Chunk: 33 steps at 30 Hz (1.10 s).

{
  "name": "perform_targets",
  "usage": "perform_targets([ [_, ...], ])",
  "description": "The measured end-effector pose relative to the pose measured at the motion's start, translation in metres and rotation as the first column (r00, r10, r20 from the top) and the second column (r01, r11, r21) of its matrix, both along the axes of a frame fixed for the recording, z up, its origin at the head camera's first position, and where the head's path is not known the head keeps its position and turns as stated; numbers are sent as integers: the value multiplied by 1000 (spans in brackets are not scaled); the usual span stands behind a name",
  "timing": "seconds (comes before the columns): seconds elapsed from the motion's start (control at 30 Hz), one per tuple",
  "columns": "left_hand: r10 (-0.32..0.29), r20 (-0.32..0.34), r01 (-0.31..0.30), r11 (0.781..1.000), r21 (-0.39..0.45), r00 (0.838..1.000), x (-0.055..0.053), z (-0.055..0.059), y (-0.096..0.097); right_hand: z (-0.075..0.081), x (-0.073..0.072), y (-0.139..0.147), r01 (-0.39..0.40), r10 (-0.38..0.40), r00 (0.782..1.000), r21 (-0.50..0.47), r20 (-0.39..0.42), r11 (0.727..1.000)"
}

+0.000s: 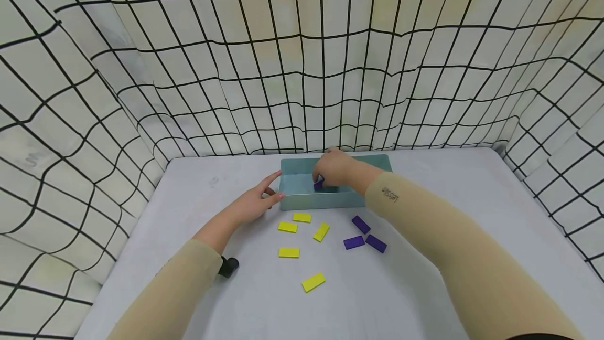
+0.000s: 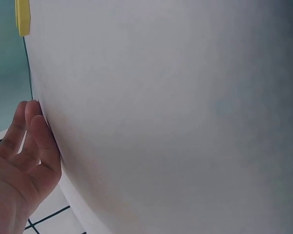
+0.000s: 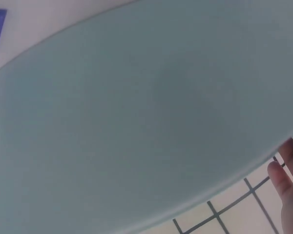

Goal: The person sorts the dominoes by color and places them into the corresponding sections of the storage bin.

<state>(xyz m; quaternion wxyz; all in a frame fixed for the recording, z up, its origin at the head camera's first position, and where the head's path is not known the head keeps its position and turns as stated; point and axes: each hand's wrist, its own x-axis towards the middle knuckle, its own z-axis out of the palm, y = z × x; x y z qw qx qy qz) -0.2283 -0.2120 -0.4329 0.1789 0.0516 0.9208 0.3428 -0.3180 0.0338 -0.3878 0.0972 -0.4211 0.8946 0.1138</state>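
Observation:
A pale teal box (image 1: 325, 202) with an open top stands at the back of the white table. Inside it my right hand (image 1: 334, 168) pinches a small purple block (image 1: 319, 184) low over the box floor. My left hand (image 1: 257, 201), fingers extended, touches the box's left end. In the left wrist view the left hand (image 2: 27, 161) has its fingers against the box side. The right wrist view is mostly filled by the box wall (image 3: 151, 112), and the right hand (image 3: 289, 178) shows only in part behind its rim.
Several yellow blocks (image 1: 289, 253) lie scattered in front of the box. Three purple blocks (image 1: 376, 244) lie to their right, beside my right forearm. A black wrist device (image 1: 228, 267) sticks out by my left wrist. Black netting (image 1: 323, 41) over white walls surrounds the table.

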Motion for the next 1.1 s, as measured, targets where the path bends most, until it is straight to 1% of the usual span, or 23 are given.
perform_targets([
  [0.23,-3,1,3,1000,2,1000,1,1,2,-4,3,-4,-8,14,999,105,-49,994],
  [0.37,-2,-3,2,1000,-3,1000,2,3,3,-6,4,-5,-16,24,997,119,-68,993],
  [0.47,-3,-6,3,1000,-8,1000,2,3,4,-6,3,-5,-20,28,996,107,-80,994],
  [0.6,-5,-9,5,1000,-12,1000,2,3,4,0,0,-4,-23,28,996,62,-79,998],
  [0.77,-5,-10,5,1000,-16,1000,0,2,3,12,-1,0,1,-2,1000,-53,-21,999],
  [0.87,-2,-8,2,1000,-19,1000,0,2,2,19,-1,4,24,-22,1000,-117,11,993],
  [1.0,8,0,-8,1000,-25,1000,1,3,2,25,-1,11,44,-39,999,-183,32,982],
  [1.1,10,2,-10,1000,-27,1000,1,3,2,29,3,18,62,-53,998,-238,42,969],
])
